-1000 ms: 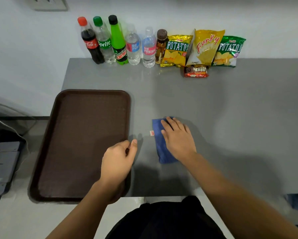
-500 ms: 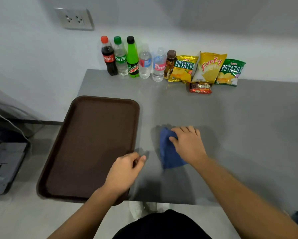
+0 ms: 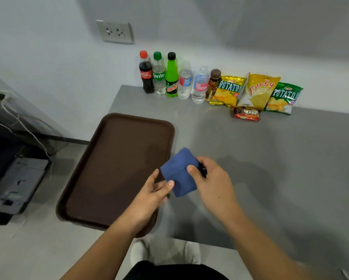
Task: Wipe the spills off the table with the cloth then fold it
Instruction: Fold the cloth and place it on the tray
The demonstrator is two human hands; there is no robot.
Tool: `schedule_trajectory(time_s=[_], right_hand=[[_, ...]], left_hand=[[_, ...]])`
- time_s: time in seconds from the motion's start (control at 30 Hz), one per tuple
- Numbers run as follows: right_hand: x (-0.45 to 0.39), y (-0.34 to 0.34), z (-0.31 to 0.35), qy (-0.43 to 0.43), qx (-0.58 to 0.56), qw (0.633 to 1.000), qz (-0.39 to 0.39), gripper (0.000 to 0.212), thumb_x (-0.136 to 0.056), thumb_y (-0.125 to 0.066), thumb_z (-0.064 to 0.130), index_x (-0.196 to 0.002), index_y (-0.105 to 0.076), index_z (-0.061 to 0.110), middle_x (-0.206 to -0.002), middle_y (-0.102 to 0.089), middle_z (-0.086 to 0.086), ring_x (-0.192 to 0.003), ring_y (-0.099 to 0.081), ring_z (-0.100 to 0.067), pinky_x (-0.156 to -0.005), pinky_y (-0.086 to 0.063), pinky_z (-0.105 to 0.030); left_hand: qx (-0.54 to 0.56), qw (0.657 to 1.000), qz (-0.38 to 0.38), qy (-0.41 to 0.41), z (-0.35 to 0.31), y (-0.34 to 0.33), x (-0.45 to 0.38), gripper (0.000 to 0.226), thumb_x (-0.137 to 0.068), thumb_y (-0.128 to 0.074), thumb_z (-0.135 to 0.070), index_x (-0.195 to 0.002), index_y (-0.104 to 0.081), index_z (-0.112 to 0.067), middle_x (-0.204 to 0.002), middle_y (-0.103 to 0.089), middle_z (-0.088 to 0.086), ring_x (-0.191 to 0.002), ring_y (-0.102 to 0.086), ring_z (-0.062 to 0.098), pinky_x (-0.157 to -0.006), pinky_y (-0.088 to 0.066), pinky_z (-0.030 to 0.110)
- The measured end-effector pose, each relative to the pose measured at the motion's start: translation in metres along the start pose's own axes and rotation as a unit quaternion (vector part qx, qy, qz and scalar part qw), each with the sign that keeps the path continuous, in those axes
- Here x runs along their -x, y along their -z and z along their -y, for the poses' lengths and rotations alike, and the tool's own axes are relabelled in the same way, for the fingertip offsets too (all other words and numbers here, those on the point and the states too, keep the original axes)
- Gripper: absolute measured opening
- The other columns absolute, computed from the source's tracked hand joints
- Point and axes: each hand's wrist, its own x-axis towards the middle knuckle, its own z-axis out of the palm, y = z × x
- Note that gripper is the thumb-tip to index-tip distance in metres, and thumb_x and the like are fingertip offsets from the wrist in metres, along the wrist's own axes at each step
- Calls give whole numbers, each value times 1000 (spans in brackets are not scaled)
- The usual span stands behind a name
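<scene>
Grey table (image 3: 270, 158), both hands (image 3: 214, 182) pinching blue cloth (image 3: 179, 174) — brown tray (image 3: 117, 158) beside

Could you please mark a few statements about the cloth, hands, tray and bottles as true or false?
1. Both the left hand and the right hand hold the blue cloth. True.
2. The cloth lies spread flat on the table. False: it is bunched up and held in the hands.
3. The brown tray holds nothing. True.
4. The bottles stand on the tray. False: they stand on the table by the wall.
5. Three chip bags stand left of the bottles. False: they are to the right.
</scene>
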Motion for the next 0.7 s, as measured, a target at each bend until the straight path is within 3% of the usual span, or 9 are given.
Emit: schedule_trajectory(time_s=[0.1, 0.23, 0.4, 0.5, 0.57, 0.7], right_hand=[[11, -23, 7, -27, -43, 999, 3, 12, -99, -63, 35, -109, -66, 29, -96, -68, 15, -87, -63, -2, -76, -47, -16], [26, -59, 9, -77, -64, 995, -14, 6, -98, -66, 34, -102, -65, 30, -90, -68, 17, -81, -62, 9, -65, -42, -5], [52, -111, 12, -145, -55, 988, -17, 19, -93, -74, 35, -98, -69, 18, -87, -70, 6, -81, -65, -14, -63, -41, -14], [68, -140, 11, -183, -58, 981, -2, 22, -88, -77, 40, -95, -68, 21, -84, -70, 10, -83, -67, -16, -65, -45, -22], [75, -156, 9, -203, -44, 978, 6, 32, -87, -79, 44, -106, -70, 19, -88, -69, 11, -89, -68, -17, -71, -48, -24], [84, -176, 9, -225, 24, 974, 1, 50, -86, -77, 50, -125, -65, 20, -107, -73, 3, -104, -69, -21, -89, -54, -34]], left_hand=[[137, 988, 55, 37, -5, 19, 1, 56, -92, -70, -34, -144, -55, -18, -135, -70, 5, -125, -67, 22, -103, -52, 40], [114, 992, 56, 0, -5, 66, 6, 43, -95, -69, -25, -135, -64, -10, -130, -72, 12, -121, -69, 27, -91, -60, 31], [-88, 995, 13, -37, 0, 131, 16, 29, -96, -71, -26, -121, -69, -12, -115, -78, 5, -111, -74, 22, -98, -57, 39], [-205, 977, -8, -53, 5, 157, 19, 16, -96, -73, -26, -109, -71, -17, -102, -80, -2, -98, -76, 13, -84, -59, 30], [-257, 964, -25, -58, 8, 170, 21, 8, -95, -74, -25, -100, -71, -21, -95, -79, -4, -89, -75, 6, -77, -57, 26], [-287, 957, -23, -35, 17, 186, 24, 7, -95, -75, -24, -100, -69, -24, -98, -78, -6, -96, -74, 12, -81, -59, 28]])
